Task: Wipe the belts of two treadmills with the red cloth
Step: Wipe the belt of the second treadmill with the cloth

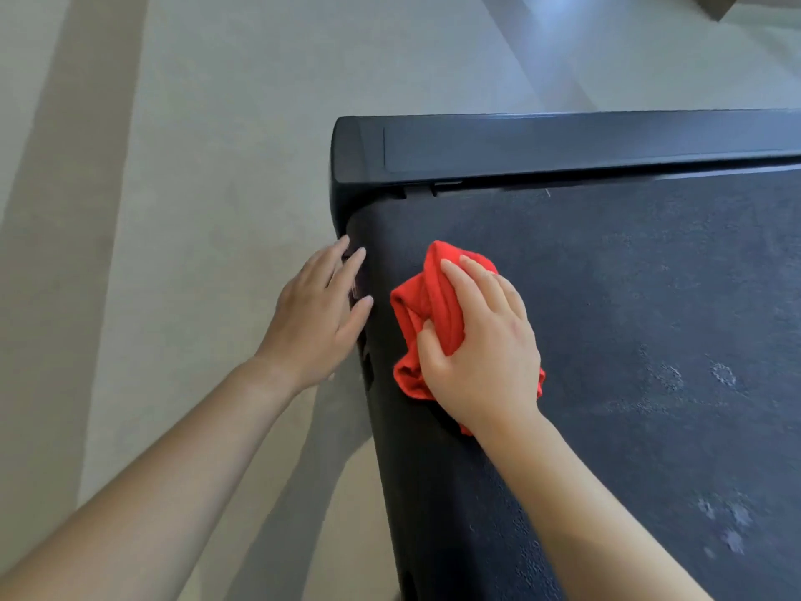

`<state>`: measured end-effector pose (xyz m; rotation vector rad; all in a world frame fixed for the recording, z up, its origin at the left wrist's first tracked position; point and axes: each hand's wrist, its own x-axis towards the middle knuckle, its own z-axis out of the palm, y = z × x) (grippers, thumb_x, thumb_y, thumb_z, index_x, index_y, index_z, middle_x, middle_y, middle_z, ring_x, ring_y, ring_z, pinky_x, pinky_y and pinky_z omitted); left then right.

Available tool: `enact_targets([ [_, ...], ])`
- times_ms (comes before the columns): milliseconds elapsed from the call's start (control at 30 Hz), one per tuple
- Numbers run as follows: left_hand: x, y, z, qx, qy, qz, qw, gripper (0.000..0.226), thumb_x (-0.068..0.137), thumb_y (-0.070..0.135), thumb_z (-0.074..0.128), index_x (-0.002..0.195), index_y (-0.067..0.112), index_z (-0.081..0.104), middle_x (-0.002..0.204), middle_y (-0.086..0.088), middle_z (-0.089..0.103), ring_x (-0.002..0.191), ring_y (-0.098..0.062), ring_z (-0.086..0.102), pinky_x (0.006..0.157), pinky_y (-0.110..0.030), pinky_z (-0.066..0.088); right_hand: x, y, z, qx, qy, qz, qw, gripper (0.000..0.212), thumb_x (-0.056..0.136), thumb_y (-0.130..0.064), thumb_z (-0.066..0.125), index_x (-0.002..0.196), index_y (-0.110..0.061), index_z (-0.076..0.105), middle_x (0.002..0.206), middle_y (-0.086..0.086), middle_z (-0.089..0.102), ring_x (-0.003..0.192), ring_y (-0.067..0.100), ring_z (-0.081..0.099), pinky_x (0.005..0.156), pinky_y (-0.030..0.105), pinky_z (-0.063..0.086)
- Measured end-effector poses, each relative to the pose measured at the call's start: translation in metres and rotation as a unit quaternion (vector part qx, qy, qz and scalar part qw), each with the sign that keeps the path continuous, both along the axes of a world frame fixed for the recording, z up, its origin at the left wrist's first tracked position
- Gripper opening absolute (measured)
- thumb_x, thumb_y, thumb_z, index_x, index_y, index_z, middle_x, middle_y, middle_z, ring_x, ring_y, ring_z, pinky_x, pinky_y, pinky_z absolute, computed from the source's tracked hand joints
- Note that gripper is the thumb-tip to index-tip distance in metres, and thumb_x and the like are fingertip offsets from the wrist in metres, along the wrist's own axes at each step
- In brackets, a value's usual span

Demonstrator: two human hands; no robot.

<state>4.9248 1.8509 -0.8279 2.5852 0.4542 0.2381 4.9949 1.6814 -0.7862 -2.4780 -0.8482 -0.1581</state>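
A dark treadmill belt [628,318] fills the right half of the head view, dusty with pale shoe marks toward the right. My right hand [481,344] presses a bunched red cloth [427,292] flat onto the belt near its left end. My left hand [320,314] rests with fingers spread on the belt's rounded left edge, holding nothing. A black end cover [542,149] of the treadmill runs along the far side of the belt. Only one treadmill shows.
Pale grey-green floor [173,210] lies to the left and beyond the treadmill, crossed by long shadows. A dark corner of some object [715,4] pokes in at the top right.
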Motion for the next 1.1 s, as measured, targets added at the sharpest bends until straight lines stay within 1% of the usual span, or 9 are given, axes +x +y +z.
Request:
enact_targets([
  [67, -0.044, -0.009, -0.016, -0.005, 0.033, -0.002, 0.999, 0.058, 0.092, 0.041, 0.035, 0.145, 0.016, 0.031, 0.155, -0.003, 0.024, 0.142, -0.02, 0.021, 0.114, -0.034, 0.018, 0.0, 0.005, 0.002, 0.004, 0.003, -0.004, 1.0, 0.059, 0.076, -0.037, 0.052, 0.134, -0.024, 0.047, 0.141, -0.007, 0.046, 0.133, 0.022, 0.035, 0.1, 0.032, 0.033],
  [167, -0.097, -0.015, -0.051, -0.017, 0.134, 0.009, 0.991, 0.056, 0.094, 0.044, 0.031, 0.145, 0.021, 0.03, 0.155, 0.001, 0.021, 0.142, -0.018, 0.021, 0.113, -0.038, 0.022, 0.015, 0.034, 0.007, 0.004, 0.015, 0.014, 1.0, 0.057, 0.077, -0.032, 0.055, 0.133, -0.021, 0.048, 0.14, -0.004, 0.048, 0.132, 0.024, 0.036, 0.102, 0.038, 0.034],
  [300, -0.123, -0.024, -0.096, -0.001, 0.276, 0.016, 0.961, 0.059, 0.097, 0.045, 0.028, 0.149, 0.026, 0.011, 0.159, 0.004, 0.0, 0.145, -0.014, 0.005, 0.114, -0.039, 0.018, 0.036, 0.071, 0.01, -0.014, 0.023, 0.013, 1.0, 0.057, 0.08, -0.032, 0.054, 0.135, -0.023, 0.044, 0.141, -0.007, 0.044, 0.133, 0.022, 0.034, 0.1, 0.042, 0.038],
  [400, -0.125, -0.038, -0.116, 0.009, 0.328, 0.017, 0.944, 0.065, 0.096, 0.047, 0.025, 0.15, 0.024, -0.001, 0.158, 0.0, -0.013, 0.145, -0.019, -0.006, 0.114, -0.046, 0.012, 0.032, 0.067, 0.008, -0.028, 0.024, 0.009, 0.999, 0.06, 0.081, -0.034, 0.053, 0.139, -0.024, 0.041, 0.145, -0.008, 0.04, 0.135, 0.022, 0.03, 0.1, 0.042, 0.039],
  [533, -0.124, -0.049, -0.127, 0.018, 0.324, 0.046, 0.945, 0.07, 0.094, 0.048, 0.027, 0.15, 0.021, -0.005, 0.157, -0.004, -0.017, 0.145, -0.023, -0.011, 0.113, -0.05, 0.009, 0.001, 0.036, 0.008, -0.015, 0.025, 0.036, 0.999, 0.06, 0.079, -0.031, 0.055, 0.137, -0.022, 0.044, 0.144, -0.006, 0.042, 0.134, 0.022, 0.031, 0.099, 0.039, 0.036],
  [700, -0.127, -0.048, -0.13, 0.041, 0.322, 0.041, 0.945, 0.071, 0.093, 0.05, 0.027, 0.149, 0.022, -0.006, 0.157, -0.003, -0.016, 0.145, -0.022, -0.01, 0.113, -0.049, 0.011, -0.039, -0.007, 0.003, 0.004, 0.008, 0.03, 1.0, 0.061, 0.074, -0.036, 0.05, 0.132, -0.02, 0.051, 0.14, -0.002, 0.047, 0.13, 0.025, 0.039, 0.104, 0.036, 0.033],
  [933, -0.127, -0.05, -0.123, 0.048, 0.322, 0.034, 0.945, 0.07, 0.094, 0.047, 0.029, 0.15, 0.02, -0.001, 0.158, -0.005, -0.011, 0.145, -0.024, -0.005, 0.113, -0.048, 0.015, -0.008, 0.018, 0.014, -0.007, 0.039, 0.035, 0.999, 0.056, 0.078, -0.033, 0.056, 0.132, -0.021, 0.048, 0.14, -0.005, 0.045, 0.13, 0.024, 0.036, 0.097, 0.04, 0.04],
  [1033, -0.128, -0.054, -0.114, 0.039, 0.331, 0.016, 0.943, 0.069, 0.095, 0.047, 0.031, 0.15, 0.019, 0.002, 0.158, -0.006, -0.007, 0.145, -0.024, -0.001, 0.113, -0.044, 0.02, -0.019, -0.003, 0.012, -0.01, 0.032, 0.056, 0.998, 0.058, 0.078, -0.032, 0.056, 0.133, -0.018, 0.047, 0.142, -0.002, 0.044, 0.131, 0.024, 0.035, 0.096, 0.038, 0.038],
  [1100, -0.129, -0.058, -0.104, 0.019, 0.31, 0.008, 0.95, 0.068, 0.095, 0.046, 0.034, 0.15, 0.017, 0.007, 0.159, -0.007, -0.002, 0.145, -0.022, 0.004, 0.114, -0.041, 0.022, -0.031, -0.027, 0.011, -0.013, 0.031, 0.062, 0.997, 0.06, 0.076, -0.035, 0.053, 0.134, -0.019, 0.047, 0.143, -0.001, 0.043, 0.132, 0.024, 0.034, 0.097, 0.039, 0.038],
])
